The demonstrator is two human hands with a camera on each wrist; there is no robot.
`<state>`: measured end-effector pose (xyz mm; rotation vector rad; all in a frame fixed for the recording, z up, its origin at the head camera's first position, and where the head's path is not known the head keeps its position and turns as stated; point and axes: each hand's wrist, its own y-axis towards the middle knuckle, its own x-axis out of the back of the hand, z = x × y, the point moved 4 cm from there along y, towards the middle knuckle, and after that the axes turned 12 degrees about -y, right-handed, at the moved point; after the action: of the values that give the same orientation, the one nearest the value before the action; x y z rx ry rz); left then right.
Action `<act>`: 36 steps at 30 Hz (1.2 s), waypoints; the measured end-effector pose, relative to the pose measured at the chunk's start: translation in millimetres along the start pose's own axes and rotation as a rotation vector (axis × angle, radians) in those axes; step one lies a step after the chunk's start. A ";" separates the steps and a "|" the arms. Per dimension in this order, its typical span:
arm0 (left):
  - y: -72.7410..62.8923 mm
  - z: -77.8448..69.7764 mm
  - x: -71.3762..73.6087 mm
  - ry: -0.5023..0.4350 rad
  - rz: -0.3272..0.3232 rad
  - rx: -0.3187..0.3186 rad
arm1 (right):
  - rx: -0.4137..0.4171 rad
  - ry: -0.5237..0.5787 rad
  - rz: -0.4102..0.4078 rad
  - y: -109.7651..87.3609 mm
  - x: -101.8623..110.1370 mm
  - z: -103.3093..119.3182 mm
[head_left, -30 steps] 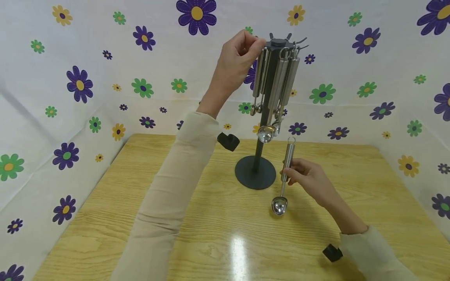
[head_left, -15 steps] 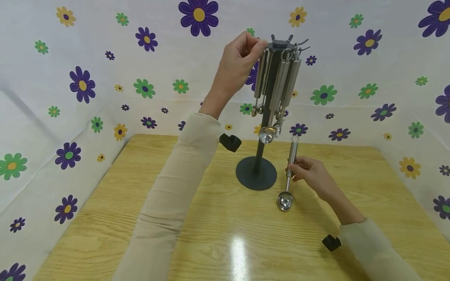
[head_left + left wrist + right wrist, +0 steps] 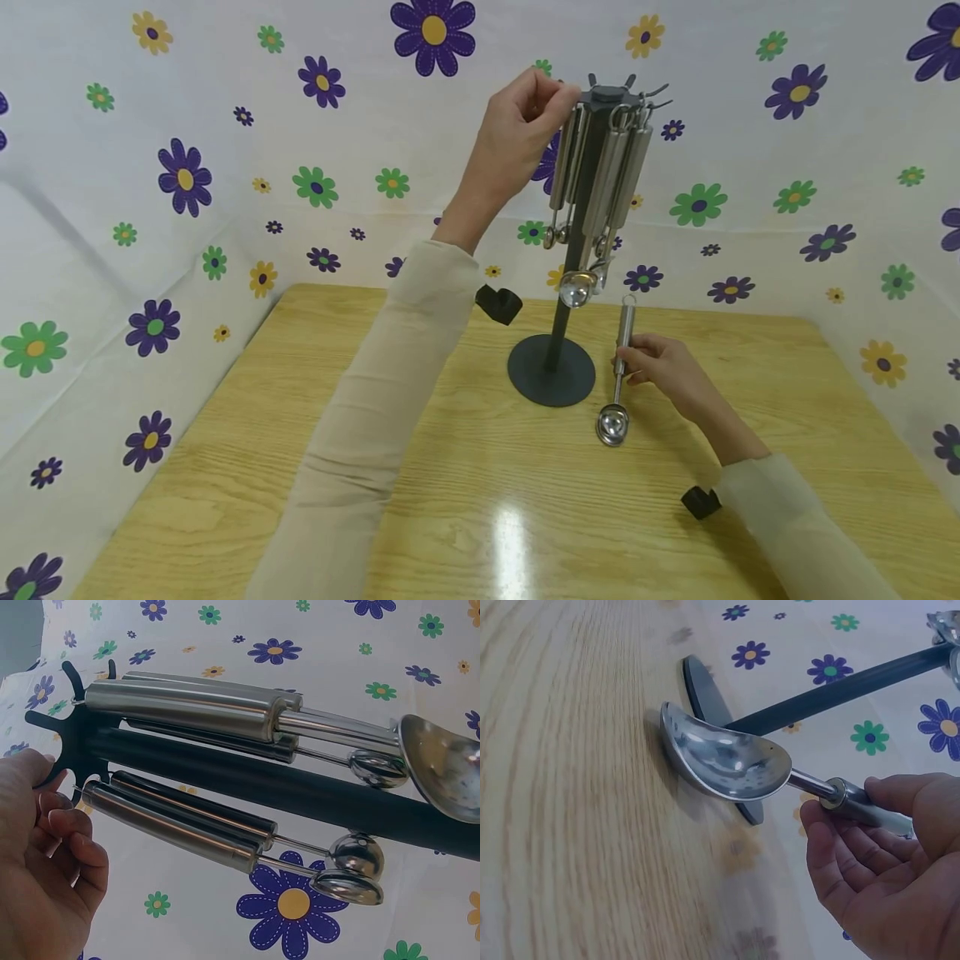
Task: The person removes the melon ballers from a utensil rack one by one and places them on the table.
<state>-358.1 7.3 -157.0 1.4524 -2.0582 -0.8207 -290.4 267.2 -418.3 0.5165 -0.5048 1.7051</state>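
Observation:
At the top of a dark utensil stand (image 3: 573, 200), my left hand (image 3: 517, 133) pinches one of the hooks between thumb and fingers. Several steel-handled utensils hang from the other hooks, among them a scoop (image 3: 439, 761) with a wide bowl and a few with small round heads (image 3: 356, 859). Low over the table, to the right of the stand's round base (image 3: 551, 387), my right hand (image 3: 667, 375) grips an ice cream scoop (image 3: 625, 329) by its handle. Its ring end points up and its shiny bowl (image 3: 727, 754) hangs down, close to the wood.
The wooden table (image 3: 480, 483) runs to a white flower-print cloth (image 3: 360, 108) behind and at both sides. Black pieces (image 3: 498, 305) sit by each sleeve cuff. More bare hooks (image 3: 71, 679) stick out from the stand's top.
My right hand has moved the scoop slightly right and away from me, with its bowl turned a little. The left hand stays at the stand's top. The head view has shifted slightly.

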 end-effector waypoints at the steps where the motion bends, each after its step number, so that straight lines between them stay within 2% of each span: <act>1: -0.1 -0.4 -0.1 0.000 0.005 -0.011 | -0.005 0.001 0.004 1.5 -0.2 -0.8; 17: -3.0 0.1 0.5 -0.015 0.012 -0.012 | -0.083 0.023 0.104 15.7 -5.7 -18.8; 29: -3.3 -0.3 0.4 -0.011 0.005 -0.011 | -0.115 -0.075 0.110 19.5 -7.0 -27.3; 36: -2.5 -0.8 0.1 -0.012 0.007 -0.012 | -0.105 -0.091 0.083 20.6 -9.6 -26.1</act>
<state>-355.9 6.4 -158.3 1.4361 -2.0623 -0.8397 -310.7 271.2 -446.1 0.5045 -0.6861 1.7289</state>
